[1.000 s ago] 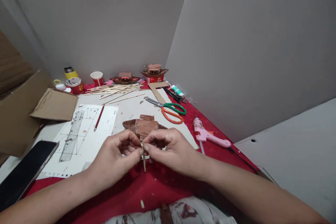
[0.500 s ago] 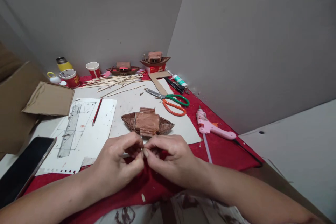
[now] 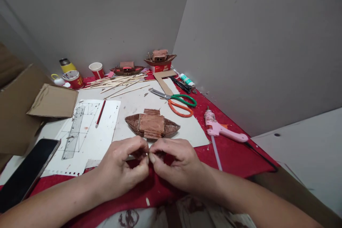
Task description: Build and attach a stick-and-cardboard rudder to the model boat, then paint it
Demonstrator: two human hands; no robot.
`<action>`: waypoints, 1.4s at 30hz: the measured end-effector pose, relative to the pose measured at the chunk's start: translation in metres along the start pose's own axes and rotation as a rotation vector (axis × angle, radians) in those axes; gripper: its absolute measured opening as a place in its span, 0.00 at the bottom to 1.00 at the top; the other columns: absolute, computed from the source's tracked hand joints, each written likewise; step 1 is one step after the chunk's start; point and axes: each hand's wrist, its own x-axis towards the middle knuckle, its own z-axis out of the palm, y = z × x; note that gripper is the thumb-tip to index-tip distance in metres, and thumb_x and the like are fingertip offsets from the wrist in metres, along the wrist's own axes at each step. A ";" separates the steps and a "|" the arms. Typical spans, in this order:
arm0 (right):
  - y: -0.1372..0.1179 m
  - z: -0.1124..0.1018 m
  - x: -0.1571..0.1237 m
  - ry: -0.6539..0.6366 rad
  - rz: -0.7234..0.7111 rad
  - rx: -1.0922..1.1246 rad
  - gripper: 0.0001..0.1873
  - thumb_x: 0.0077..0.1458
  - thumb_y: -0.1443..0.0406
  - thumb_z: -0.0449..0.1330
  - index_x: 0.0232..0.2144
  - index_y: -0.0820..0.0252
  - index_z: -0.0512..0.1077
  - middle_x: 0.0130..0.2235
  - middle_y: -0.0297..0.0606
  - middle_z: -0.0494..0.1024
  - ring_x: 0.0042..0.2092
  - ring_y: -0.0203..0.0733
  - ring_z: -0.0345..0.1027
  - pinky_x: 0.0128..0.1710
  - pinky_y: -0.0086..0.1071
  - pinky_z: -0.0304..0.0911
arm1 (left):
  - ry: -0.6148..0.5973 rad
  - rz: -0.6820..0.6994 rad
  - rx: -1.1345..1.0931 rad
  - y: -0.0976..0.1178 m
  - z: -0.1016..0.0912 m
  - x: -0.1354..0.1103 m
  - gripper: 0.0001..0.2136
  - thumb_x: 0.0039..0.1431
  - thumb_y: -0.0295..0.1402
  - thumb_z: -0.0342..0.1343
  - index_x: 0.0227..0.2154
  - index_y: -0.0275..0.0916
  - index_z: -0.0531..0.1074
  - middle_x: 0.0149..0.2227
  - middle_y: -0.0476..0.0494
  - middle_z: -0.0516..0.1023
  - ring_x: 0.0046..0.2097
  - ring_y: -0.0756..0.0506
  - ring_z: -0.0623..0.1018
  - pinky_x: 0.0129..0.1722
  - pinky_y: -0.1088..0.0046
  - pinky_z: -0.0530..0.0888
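My left hand [image 3: 125, 165] and my right hand [image 3: 175, 164] meet fingertip to fingertip over the table's near edge. Each is closed in a pinch, thumb against forefinger. A tiny pale bit shows between the fingertips, too small to name. Just beyond the hands, a brown model boat [image 3: 152, 124] with a flat roof lies on the white board [image 3: 130, 99]. A small ribbed brown strip [image 3: 152, 112] rests along the boat's far side. Green-and-orange-handled scissors [image 3: 177, 102] lie behind it to the right.
A pink glue gun [image 3: 221, 131] with its cord lies at right on the red cloth [image 3: 235, 156]. To the left are a phone [image 3: 29, 171], a ruler [image 3: 73, 133], a pencil [image 3: 100, 113] and cardboard [image 3: 53, 99]. Thin wooden sticks [image 3: 120, 84], cups and two more model boats stand behind.
The view has shifted slightly, so everything sits a little further right. The two hands keep the same pinch, fingertips together.
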 end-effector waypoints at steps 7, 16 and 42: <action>0.002 -0.008 -0.001 -0.098 0.024 0.032 0.04 0.52 0.72 0.57 0.30 0.59 0.68 0.25 0.31 0.69 0.25 0.32 0.62 0.24 0.24 0.60 | -0.102 -0.038 -0.107 -0.002 -0.003 0.000 0.04 0.59 0.23 0.51 0.32 0.38 0.67 0.30 0.51 0.72 0.31 0.52 0.73 0.32 0.78 0.71; 0.003 -0.010 -0.002 -0.144 -0.014 -0.023 0.05 0.54 0.72 0.55 0.32 0.59 0.66 0.29 0.34 0.70 0.29 0.34 0.62 0.28 0.27 0.60 | -0.120 0.019 -0.060 -0.006 -0.006 0.005 0.04 0.58 0.23 0.52 0.32 0.38 0.67 0.30 0.50 0.74 0.32 0.51 0.73 0.34 0.76 0.71; 0.001 -0.008 -0.014 -0.104 -0.147 -0.221 0.06 0.53 0.72 0.52 0.30 0.55 0.63 0.26 0.33 0.72 0.28 0.36 0.65 0.29 0.28 0.61 | -0.148 0.154 0.093 -0.003 -0.002 0.001 0.03 0.58 0.24 0.52 0.31 0.39 0.66 0.30 0.45 0.77 0.32 0.48 0.75 0.33 0.74 0.71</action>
